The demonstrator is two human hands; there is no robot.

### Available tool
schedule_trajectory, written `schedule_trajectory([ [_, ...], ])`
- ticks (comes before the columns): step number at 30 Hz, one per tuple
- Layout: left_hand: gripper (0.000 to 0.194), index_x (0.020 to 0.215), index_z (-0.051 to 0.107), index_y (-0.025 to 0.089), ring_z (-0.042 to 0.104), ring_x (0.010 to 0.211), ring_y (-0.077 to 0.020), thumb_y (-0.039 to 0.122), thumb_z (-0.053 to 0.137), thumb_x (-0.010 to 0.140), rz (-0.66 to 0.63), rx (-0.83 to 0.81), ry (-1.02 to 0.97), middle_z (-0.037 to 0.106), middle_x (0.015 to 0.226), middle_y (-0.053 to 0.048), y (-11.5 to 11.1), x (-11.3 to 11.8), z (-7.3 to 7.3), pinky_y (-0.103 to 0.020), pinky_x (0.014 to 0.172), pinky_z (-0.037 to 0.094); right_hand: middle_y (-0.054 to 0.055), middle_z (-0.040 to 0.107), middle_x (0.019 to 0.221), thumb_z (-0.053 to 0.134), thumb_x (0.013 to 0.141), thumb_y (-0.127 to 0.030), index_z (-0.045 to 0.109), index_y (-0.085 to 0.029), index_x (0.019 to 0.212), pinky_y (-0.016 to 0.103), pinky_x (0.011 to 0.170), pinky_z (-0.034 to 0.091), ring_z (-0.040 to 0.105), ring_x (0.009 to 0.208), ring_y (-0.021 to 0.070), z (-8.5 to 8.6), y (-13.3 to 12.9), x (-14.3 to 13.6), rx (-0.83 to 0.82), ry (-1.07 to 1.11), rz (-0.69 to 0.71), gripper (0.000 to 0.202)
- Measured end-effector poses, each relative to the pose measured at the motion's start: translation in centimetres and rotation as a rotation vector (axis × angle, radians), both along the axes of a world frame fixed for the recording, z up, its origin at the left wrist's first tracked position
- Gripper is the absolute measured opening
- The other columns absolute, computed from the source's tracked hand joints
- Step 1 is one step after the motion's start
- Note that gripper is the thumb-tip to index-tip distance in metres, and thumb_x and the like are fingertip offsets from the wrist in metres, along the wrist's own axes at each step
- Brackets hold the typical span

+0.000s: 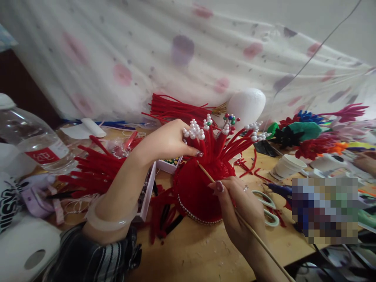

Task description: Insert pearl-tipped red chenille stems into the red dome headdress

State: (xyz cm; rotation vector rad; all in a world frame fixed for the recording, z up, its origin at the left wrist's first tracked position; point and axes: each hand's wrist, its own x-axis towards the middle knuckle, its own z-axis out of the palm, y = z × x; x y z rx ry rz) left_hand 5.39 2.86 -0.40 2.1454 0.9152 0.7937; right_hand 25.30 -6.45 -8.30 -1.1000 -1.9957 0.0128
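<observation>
A round red fuzzy headdress (195,192) with a pearl-beaded rim sits on the table. Red pipe-cleaner stems (219,147) rise from its top, tipped with clusters of white pearl beads (195,131). Several colored ball-headed pins (230,119) stand among them. My left hand (176,141) grips the left side of the stems, thumb in front and the other fingers hidden behind. In my right hand (242,205), a thin wooden stick (207,173) is held like a pen. The stick's tip points at the red surface just below my left thumb; contact cannot be made out.
Pale-green-handled scissors (272,217) lie right of my right hand. Bead trays (147,196), red pipe cleaners (91,168) and a plastic bottle (44,145) are left. Behind stand a white foam head (246,103) and red pipe-cleaner bundles (179,107); a paper cup (288,166) is right.
</observation>
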Motion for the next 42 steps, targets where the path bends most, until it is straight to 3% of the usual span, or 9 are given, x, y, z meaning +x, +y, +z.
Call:
schedule_trajectory([
  [3, 0.017, 0.084, 0.073, 0.015, 0.067, 0.085, -0.0192, 0.015, 0.062, 0.071, -0.042, -0.002, -0.022, 0.076, 0.087, -0.003, 0.2, 0.0, -0.1, -0.028, 0.076, 0.048, 0.002, 0.057, 0.076, 0.045, 0.095, -0.016, 0.057, -0.019, 0.083, 0.030, 0.066, 0.041, 0.054, 0.072, 0.0151, 0.5, 0.0, 0.1, 0.003, -0.008, 0.010, 0.018],
  [12, 0.017, 0.083, 0.073, 0.014, 0.066, 0.089, -0.0211, 0.017, 0.064, 0.069, 0.036, 0.020, 0.011, 0.075, 0.086, -0.003, -0.3, 0.0, 0.2, -0.029, 0.078, 0.049, 0.000, 0.055, 0.074, 0.045, 0.096, -0.017, 0.052, -0.019, 0.076, 0.027, 0.062, 0.037, 0.052, 0.068, 0.0127, 0.5, -0.1, 0.6, -0.056, 0.006, 0.026, 0.022],
  [20, 0.015, 0.082, 0.073, 0.019, 0.066, 0.088, -0.0194, 0.019, 0.061, 0.073, 0.010, 0.045, 0.059, 0.075, 0.086, 0.002, -0.3, 0.2, 0.3, -0.027, 0.078, 0.049, 0.002, 0.053, 0.071, 0.043, 0.096, -0.016, 0.052, -0.018, 0.075, 0.028, 0.064, 0.038, 0.051, 0.069, 0.0139, 1.2, -0.2, 0.7, -0.020, 0.028, 0.053, 0.023],
  [28, 0.013, 0.082, 0.073, 0.019, 0.064, 0.079, -0.0175, 0.027, 0.064, 0.076, 0.153, 0.031, 0.119, 0.074, 0.082, 0.002, -1.1, 0.5, 0.7, -0.026, 0.070, 0.048, 0.002, 0.055, 0.074, 0.044, 0.095, -0.012, 0.058, -0.016, 0.083, 0.027, 0.065, 0.039, 0.051, 0.071, 0.0134, 1.5, 0.5, 1.2, -0.008, 0.035, 0.145, 0.019],
  [34, 0.011, 0.068, 0.069, 0.018, 0.060, 0.063, -0.0129, 0.027, 0.067, 0.076, 0.278, 0.038, 0.173, 0.068, 0.064, 0.006, -1.6, 0.8, 1.1, -0.022, 0.057, 0.043, 0.000, 0.054, 0.068, 0.042, 0.095, -0.012, 0.058, -0.018, 0.080, 0.027, 0.061, 0.039, 0.051, 0.064, 0.0130, 1.1, 0.7, 2.0, -0.006, 0.021, 0.135, 0.022],
  [42, 0.010, 0.080, 0.073, 0.021, 0.067, 0.084, -0.0187, 0.024, 0.064, 0.079, 0.253, -0.054, 0.169, 0.074, 0.079, 0.002, -1.2, 0.8, 0.9, -0.026, 0.070, 0.051, 0.001, 0.062, 0.066, 0.043, 0.098, -0.023, 0.061, -0.019, 0.088, 0.025, 0.057, 0.044, 0.055, 0.060, 0.0126, 2.3, 2.0, 2.0, 0.081, 0.035, 0.209, 0.020],
])
